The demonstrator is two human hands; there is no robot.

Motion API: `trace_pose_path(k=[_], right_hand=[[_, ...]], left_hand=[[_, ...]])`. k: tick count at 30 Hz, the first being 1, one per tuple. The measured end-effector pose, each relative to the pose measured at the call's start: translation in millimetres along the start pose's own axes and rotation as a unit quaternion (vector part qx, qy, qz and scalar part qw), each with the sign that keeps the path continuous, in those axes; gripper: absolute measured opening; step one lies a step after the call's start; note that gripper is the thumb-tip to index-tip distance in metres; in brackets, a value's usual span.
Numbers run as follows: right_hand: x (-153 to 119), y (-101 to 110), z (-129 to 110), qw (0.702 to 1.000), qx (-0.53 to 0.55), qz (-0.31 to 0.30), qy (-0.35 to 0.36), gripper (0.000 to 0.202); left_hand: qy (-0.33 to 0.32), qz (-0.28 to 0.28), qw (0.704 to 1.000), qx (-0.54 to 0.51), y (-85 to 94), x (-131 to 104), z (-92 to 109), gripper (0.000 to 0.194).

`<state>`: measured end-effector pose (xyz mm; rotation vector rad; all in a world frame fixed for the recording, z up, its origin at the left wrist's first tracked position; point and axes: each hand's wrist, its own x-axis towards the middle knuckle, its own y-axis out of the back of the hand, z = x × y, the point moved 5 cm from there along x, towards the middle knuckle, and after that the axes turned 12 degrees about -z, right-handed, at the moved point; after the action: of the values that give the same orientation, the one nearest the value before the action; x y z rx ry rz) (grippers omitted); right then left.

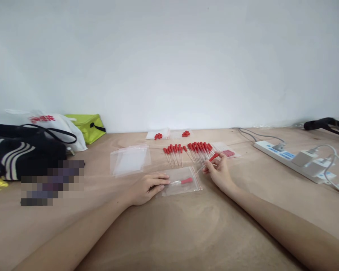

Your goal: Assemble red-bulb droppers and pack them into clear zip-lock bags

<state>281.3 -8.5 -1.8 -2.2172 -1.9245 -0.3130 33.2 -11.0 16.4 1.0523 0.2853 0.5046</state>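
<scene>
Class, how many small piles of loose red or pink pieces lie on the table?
3: left pile and right pile near the wall, pink pile beyond the right hand. Others may be hidden.

No text is legible, even red lettering [42, 119] on the white bag [70, 128].

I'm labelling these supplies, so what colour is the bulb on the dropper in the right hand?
The bulb is red, seen best in the head view.

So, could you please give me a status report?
Left hand on clear plastic bag, red-bulbed transparent dropper inside. Right hand holding another dropper, tip near bag's right edge. Nothing visibly blocking.
</scene>
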Motion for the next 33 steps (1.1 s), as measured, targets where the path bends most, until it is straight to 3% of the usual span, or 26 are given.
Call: trace_pose_path(k=[5,11,18,25,30,33], right_hand=[[-1,-2,3,0.998,0.053,-0.001,-0.027,0.051],[-7,-17,6,0.981,0.140,-0.078,-0.107,0.039],[-12,-30,5,0.965,-0.032,-0.236,-0.106,0.030],[-10,-29,11,0.967,-0.082,-0.227,-0.077,0.027],[-11,-35,1,0.927,-0.222,-0.302,0.024,0.022],[-7,-32,0,0.921,-0.264,-0.280,0.053,0.022]], left_hand=[[-0.001,-0.004,1.000,0.007,0.1,0,0,0.029],[0.029,-0.010,0.999,0.019,2.0,0,2,0.034],[0.047,-0.009,0.998,0.027,1.7,-1,1,0.038],[0.050,-0.019,0.998,0.033,2.5,1,3,0.037],[0.038,-0.018,0.999,0.033,2.3,1,4,0.035],[0.036,-0.019,0.999,0.031,1.1,1,2,0.034]])
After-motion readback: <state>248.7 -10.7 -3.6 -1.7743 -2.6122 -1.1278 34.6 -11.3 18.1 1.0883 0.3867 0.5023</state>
